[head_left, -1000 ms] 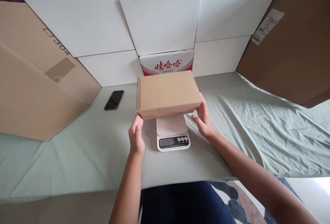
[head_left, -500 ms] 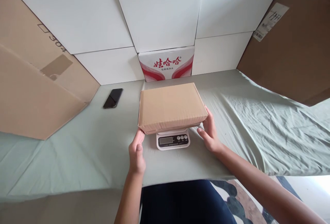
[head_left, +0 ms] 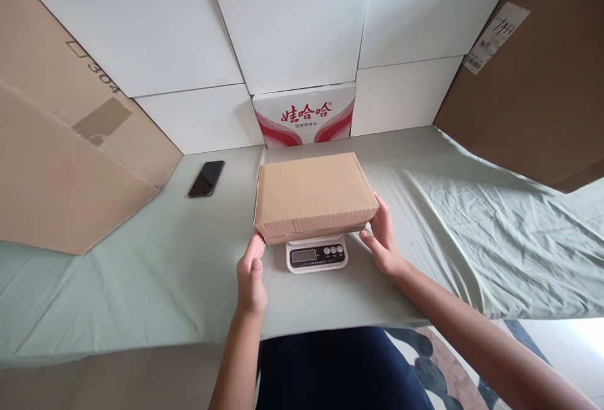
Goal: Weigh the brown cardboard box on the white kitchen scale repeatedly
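A closed brown cardboard box (head_left: 315,191) sits over a white digital scale (head_left: 317,255), hiding the scale's platform. The scale's display and buttons show at the front, and its display looks blank. At the box's front left corner, my left hand (head_left: 251,275) grips from below, its fingers partly tucked under the edge. My right hand (head_left: 383,237) holds the right side near the front corner, fingers along the side and thumb toward the front. Whether the box's underside rests fully on the platform, I cannot tell.
A black phone (head_left: 206,178) lies on the green tablecloth (head_left: 155,271) to the left. White boxes (head_left: 292,33) and a red-printed carton (head_left: 306,116) wall off the back. Large cardboard panels stand at the left (head_left: 61,146) and right (head_left: 533,83).
The box has turned slightly and shifted a little, its front face showing more. Both hands stay at its sides, while the scale and phone keep their places.
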A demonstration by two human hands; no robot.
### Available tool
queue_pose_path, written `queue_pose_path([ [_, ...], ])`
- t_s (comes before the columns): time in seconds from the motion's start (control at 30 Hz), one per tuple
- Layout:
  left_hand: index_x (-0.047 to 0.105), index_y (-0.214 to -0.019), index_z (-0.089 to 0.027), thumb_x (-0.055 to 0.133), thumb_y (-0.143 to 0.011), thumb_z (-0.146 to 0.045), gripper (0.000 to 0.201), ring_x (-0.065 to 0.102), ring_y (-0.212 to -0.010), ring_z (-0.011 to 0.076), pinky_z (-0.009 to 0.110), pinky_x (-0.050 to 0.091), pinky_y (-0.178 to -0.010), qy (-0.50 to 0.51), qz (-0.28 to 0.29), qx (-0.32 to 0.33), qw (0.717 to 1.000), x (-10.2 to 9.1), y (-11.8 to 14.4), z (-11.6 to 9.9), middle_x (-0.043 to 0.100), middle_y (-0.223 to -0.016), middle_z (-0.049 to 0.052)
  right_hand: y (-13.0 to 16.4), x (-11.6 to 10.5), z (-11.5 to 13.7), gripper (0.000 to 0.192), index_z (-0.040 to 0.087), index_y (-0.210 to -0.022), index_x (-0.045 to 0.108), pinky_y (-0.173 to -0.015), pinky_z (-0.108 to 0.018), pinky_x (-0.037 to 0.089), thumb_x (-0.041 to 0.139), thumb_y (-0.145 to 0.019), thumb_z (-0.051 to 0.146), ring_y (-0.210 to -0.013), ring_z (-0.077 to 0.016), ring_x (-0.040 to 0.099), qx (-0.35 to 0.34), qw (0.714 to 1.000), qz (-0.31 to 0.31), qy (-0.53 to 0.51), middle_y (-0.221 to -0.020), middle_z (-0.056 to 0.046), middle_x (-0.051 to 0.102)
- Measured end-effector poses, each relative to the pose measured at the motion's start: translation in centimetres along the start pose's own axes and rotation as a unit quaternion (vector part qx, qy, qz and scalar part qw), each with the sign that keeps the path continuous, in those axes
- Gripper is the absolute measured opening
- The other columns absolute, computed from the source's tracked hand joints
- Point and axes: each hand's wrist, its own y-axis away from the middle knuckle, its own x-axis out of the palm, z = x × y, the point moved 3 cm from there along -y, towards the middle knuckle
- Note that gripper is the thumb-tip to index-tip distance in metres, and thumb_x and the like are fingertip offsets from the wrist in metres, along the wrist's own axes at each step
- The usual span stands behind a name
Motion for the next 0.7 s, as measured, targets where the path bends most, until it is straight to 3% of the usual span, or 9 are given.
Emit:
queue_pose_path([
  [0.4, 0.062, -0.151, -0.016, 0.057, -0.094, -0.073, 0.081, 0.048, -0.152, 0.0412, 0.056, 0.039, -0.127, -0.004, 0.005, 0.003, 1.0, 0.2, -0.2, -0.2, 0.06, -0.156, 0.022, -0.1, 0.2, 0.4, 0.074, 0.046, -0.165, 0.026, -0.123, -0.063, 0.043, 0.061, -0.1, 0.051, -0.154, -0.035, 0.042, -0.013, 1.0, 0.003, 0.013, -0.17, -0.005, 0.037],
  [0.47, 0.062, -0.151, -0.018, 0.058, -0.095, -0.071, 0.077, 0.046, -0.154, 0.0396, 0.054, 0.038, -0.128, 0.005, -0.02, 0.032, 0.999, 0.0, -0.3, -0.6, 0.057, -0.159, 0.019, -0.4, -0.1, 0.5, 0.072, 0.045, -0.164, 0.03, -0.125, -0.063, 0.04, 0.06, -0.099, 0.052, -0.154, -0.0351, 0.043, -0.02, 0.999, -0.032, 0.005, -0.168, -0.005, 0.04],
  [0.57, 0.065, -0.149, -0.025, 0.055, -0.098, -0.066, 0.066, 0.043, -0.157, 0.0359, 0.053, 0.036, -0.13, 0.043, -0.101, 0.085, 0.99, -0.7, -0.5, -1.4, 0.054, -0.163, 0.013, -1.1, -1.3, 0.7, 0.067, 0.042, -0.159, 0.038, -0.126, -0.066, 0.037, 0.058, -0.096, 0.055, -0.15, -0.0365, 0.048, -0.016, 0.989, -0.144, -0.014, -0.159, -0.007, 0.048],
  [0.63, 0.068, -0.145, -0.029, 0.052, -0.099, -0.065, 0.061, 0.044, -0.157, 0.0345, 0.054, 0.035, -0.13, 0.067, -0.135, 0.09, 0.984, -1.2, -0.6, -1.7, 0.056, -0.162, 0.01, -1.6, -2.1, 0.7, 0.066, 0.041, -0.156, 0.042, -0.124, -0.067, 0.037, 0.058, -0.094, 0.057, -0.147, -0.0375, 0.052, 0.005, 0.978, -0.205, -0.03, -0.153, -0.008, 0.053],
  [0.7, 0.07, -0.143, -0.031, 0.051, -0.099, -0.066, 0.059, 0.044, -0.157, 0.0344, 0.055, 0.033, -0.13, 0.079, -0.139, 0.08, 0.984, -1.5, -0.8, -1.7, 0.057, -0.161, 0.009, -2.0, -2.5, 0.6, 0.065, 0.04, -0.154, 0.043, -0.122, -0.067, 0.039, 0.058, -0.092, 0.057, -0.145, -0.0377, 0.055, 0.026, 0.973, -0.225, -0.043, -0.15, -0.008, 0.054],
])
